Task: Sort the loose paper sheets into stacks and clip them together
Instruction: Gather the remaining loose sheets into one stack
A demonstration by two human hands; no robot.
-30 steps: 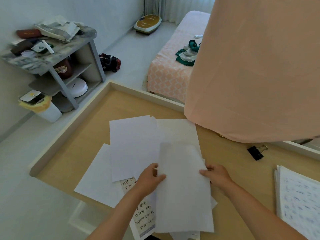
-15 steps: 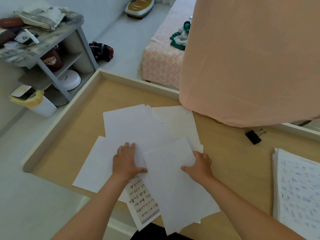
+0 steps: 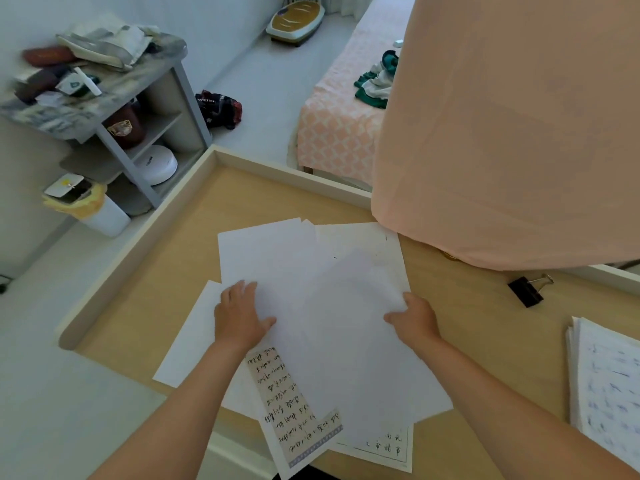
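Note:
Several loose white paper sheets [image 3: 277, 258] lie overlapped on the wooden desk [image 3: 173, 271]. One sheet with handwritten columns [image 3: 287, 396] pokes out at the front. My left hand [image 3: 239, 317] rests flat on the left sheets, fingers spread. My right hand [image 3: 414, 318] holds the right edge of the top sheet [image 3: 349, 341], thumb on top of the paper. A black binder clip [image 3: 526, 291] lies on the desk to the right. A stack of written sheets [image 3: 609, 386] sits at the far right edge.
A large peach cloth [image 3: 502, 133] hangs over the desk's back right. The desk has a raised pale rim [image 3: 138, 233] on its left and back. Beyond it are a grey shelf unit [image 3: 104, 98], a small bin [image 3: 86, 206] and a bed [image 3: 339, 126].
The top sheet was lifted between both hands, then laid down on the pile. My left hand moved left and flattened onto the left sheets. My right hand stays at the sheet's right edge.

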